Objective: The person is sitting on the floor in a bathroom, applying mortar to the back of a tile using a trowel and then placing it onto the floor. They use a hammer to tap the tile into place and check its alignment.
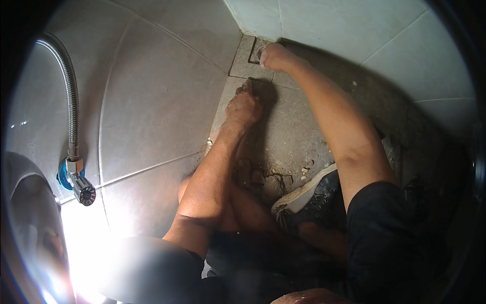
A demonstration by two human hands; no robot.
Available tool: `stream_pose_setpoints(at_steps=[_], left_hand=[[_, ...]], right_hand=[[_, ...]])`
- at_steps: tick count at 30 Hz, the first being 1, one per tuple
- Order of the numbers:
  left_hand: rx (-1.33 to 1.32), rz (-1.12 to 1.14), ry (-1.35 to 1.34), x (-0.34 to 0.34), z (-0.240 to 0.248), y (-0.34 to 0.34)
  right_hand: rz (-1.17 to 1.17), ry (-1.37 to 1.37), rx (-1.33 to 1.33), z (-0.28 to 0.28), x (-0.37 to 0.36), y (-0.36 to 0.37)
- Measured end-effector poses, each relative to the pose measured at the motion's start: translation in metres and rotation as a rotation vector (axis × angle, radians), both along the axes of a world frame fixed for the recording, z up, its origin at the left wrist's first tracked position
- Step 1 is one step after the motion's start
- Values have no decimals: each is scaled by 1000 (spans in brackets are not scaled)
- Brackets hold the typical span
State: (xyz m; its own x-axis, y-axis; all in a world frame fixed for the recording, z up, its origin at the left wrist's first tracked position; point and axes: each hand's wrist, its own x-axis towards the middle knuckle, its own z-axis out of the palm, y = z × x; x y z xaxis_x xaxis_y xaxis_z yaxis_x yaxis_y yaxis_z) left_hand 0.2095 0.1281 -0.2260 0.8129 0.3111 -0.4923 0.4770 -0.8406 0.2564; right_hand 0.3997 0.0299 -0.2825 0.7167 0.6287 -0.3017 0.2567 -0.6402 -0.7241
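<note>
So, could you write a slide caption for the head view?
Left hand pressing the dusty grey floor tile; right hand at the square corner floor drain.

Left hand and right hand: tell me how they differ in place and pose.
The right hand reaches farther, into the corner at the floor drain; the left hand rests nearer, on the dusty floor tile. The right looks curled into a fist; the left lies flatter. Both are bare and dusty.

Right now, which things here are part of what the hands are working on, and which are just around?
In hand:
left hand pressed on floor tile
right hand at corner tile piece

Just around:
braided hose
angle valve
rubble
shoe
</note>
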Motion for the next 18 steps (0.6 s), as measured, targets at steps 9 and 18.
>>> stream_pose_setpoints(at_steps=[9,18], left_hand=[[-18,-4,7,1,0,-1],[-22,-72,-90,-4,-10,0]], right_hand=[[-15,39,29,-8,5,0],[38,81,112,8,4,-26]])
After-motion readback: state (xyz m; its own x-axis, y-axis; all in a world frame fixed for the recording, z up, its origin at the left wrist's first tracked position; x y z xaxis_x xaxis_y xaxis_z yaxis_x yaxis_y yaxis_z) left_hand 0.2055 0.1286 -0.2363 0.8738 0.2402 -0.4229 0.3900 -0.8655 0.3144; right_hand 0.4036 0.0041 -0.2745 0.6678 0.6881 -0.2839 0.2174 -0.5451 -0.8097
